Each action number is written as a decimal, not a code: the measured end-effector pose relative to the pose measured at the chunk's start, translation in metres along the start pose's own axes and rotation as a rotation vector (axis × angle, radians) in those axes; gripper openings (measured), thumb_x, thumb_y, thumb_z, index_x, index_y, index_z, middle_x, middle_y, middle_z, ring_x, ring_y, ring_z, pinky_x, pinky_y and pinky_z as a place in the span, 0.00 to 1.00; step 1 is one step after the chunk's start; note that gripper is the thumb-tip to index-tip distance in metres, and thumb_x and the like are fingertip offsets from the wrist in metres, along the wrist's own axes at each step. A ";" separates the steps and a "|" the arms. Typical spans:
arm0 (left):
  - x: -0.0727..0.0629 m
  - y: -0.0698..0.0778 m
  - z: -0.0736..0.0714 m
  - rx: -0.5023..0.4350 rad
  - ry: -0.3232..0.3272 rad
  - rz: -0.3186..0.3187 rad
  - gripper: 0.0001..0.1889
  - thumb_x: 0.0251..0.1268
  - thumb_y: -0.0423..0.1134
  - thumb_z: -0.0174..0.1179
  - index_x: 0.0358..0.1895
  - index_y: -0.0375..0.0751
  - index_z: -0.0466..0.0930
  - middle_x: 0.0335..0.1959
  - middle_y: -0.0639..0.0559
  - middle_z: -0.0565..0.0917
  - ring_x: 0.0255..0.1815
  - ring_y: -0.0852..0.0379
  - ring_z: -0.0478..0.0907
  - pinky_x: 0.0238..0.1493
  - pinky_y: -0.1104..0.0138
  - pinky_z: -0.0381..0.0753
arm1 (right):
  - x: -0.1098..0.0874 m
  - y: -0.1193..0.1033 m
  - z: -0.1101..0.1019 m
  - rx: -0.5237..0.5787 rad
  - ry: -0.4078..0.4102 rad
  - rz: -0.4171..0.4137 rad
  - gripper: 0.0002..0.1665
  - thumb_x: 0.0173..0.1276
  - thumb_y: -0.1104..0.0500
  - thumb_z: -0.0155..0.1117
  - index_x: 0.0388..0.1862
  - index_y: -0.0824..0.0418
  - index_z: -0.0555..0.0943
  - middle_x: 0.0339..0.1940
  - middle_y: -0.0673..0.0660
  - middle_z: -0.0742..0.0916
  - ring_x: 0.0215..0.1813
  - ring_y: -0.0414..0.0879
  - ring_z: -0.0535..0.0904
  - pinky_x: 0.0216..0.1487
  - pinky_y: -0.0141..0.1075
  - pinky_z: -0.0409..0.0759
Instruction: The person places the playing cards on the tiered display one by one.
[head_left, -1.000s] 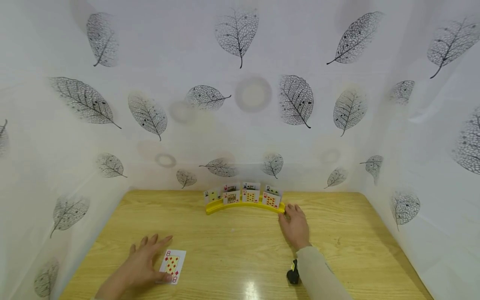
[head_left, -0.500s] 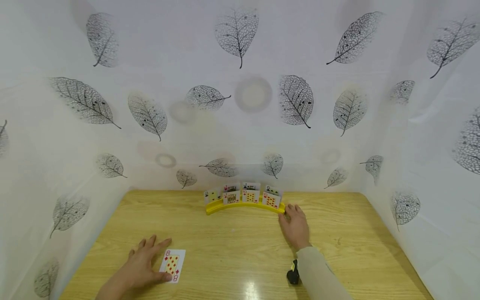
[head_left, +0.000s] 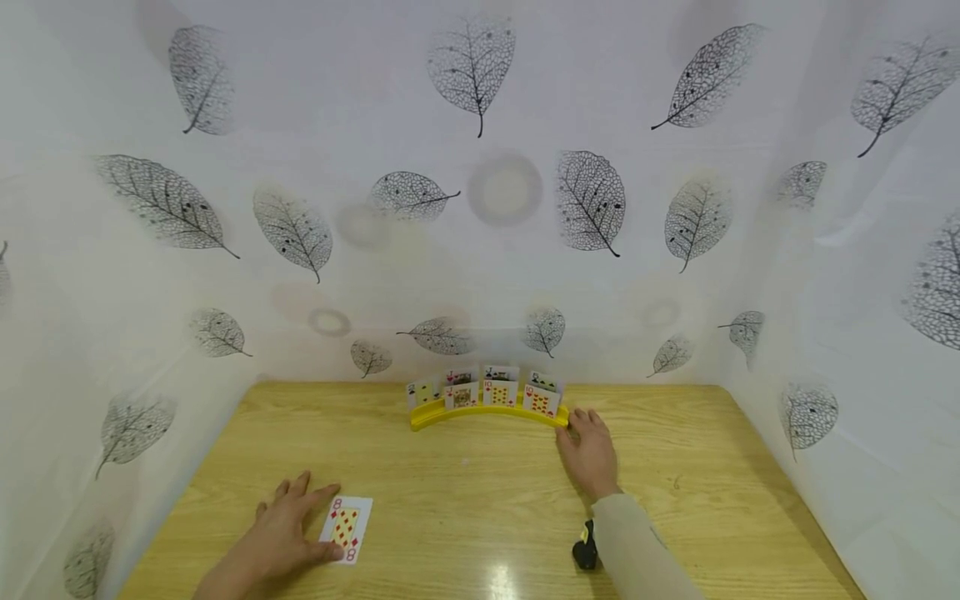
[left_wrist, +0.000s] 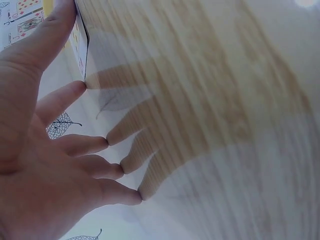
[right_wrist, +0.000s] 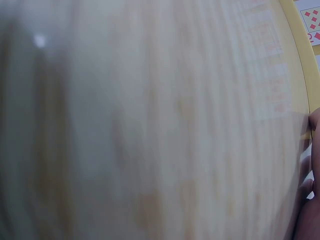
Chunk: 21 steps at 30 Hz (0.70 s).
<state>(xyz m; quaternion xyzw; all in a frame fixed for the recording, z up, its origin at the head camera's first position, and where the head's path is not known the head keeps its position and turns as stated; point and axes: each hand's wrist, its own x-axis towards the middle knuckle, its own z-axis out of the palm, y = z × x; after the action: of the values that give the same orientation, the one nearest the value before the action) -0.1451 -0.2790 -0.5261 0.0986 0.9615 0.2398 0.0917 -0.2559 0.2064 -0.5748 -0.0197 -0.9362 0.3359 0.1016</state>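
Observation:
An eight of diamonds playing card (head_left: 349, 523) lies face up on the table at front left. My left hand (head_left: 283, 527) has its thumb on the card's lower edge and its fingers spread. In the left wrist view the fingertips (left_wrist: 106, 142) touch the tabletop, the index tip beside a corner of the card (left_wrist: 80, 47), seen nearly edge-on. Farther back stands a curved yellow card holder (head_left: 487, 409) with several cards (head_left: 500, 392) upright in two rows. My right hand (head_left: 590, 454) grips its right end between thumb and fingers; in the right wrist view, those fingers are partly hidden.
The glossy wooden table (head_left: 457, 500) ends at a white curtain (head_left: 502, 267) printed with leaves, hanging behind and on both sides. A small black object (head_left: 585, 548) with a yellow patch shows beside the right sleeve (head_left: 637, 542).
My left index finger has drawn slightly back toward the card, narrowing its spread from the thumb. The card has barely shifted. My right hand and the card holder stay put.

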 end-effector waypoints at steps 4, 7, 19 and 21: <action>0.000 -0.001 0.001 0.007 0.011 0.006 0.52 0.44 0.64 0.81 0.74 0.42 0.76 0.74 0.11 0.59 0.72 0.04 0.50 0.59 0.12 0.49 | 0.000 -0.001 -0.001 -0.001 0.007 -0.005 0.32 0.80 0.50 0.61 0.72 0.71 0.75 0.76 0.70 0.76 0.83 0.69 0.62 0.81 0.64 0.62; 0.001 -0.002 0.002 0.022 0.025 0.020 0.50 0.44 0.63 0.81 0.72 0.42 0.77 0.73 0.11 0.60 0.71 0.03 0.51 0.58 0.12 0.50 | -0.001 -0.002 -0.001 -0.003 0.009 -0.005 0.32 0.80 0.50 0.61 0.72 0.72 0.75 0.76 0.70 0.76 0.83 0.69 0.62 0.81 0.64 0.62; 0.000 -0.001 0.002 0.012 0.071 0.044 0.47 0.42 0.60 0.83 0.68 0.40 0.81 0.71 0.11 0.64 0.70 0.05 0.56 0.57 0.12 0.54 | -0.001 -0.002 -0.001 0.004 0.010 -0.006 0.33 0.80 0.50 0.61 0.72 0.72 0.75 0.76 0.70 0.76 0.83 0.68 0.62 0.81 0.64 0.62; -0.001 -0.001 0.003 0.006 0.085 0.043 0.47 0.41 0.60 0.83 0.66 0.39 0.82 0.71 0.12 0.66 0.71 0.07 0.58 0.57 0.12 0.57 | -0.001 -0.001 0.000 0.001 0.010 -0.008 0.33 0.80 0.50 0.61 0.72 0.72 0.75 0.76 0.70 0.76 0.83 0.68 0.62 0.81 0.64 0.62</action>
<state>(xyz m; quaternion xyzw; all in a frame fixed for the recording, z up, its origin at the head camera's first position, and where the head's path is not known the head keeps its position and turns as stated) -0.1439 -0.2790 -0.5288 0.1093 0.9629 0.2427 0.0453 -0.2545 0.2053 -0.5738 -0.0176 -0.9356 0.3356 0.1077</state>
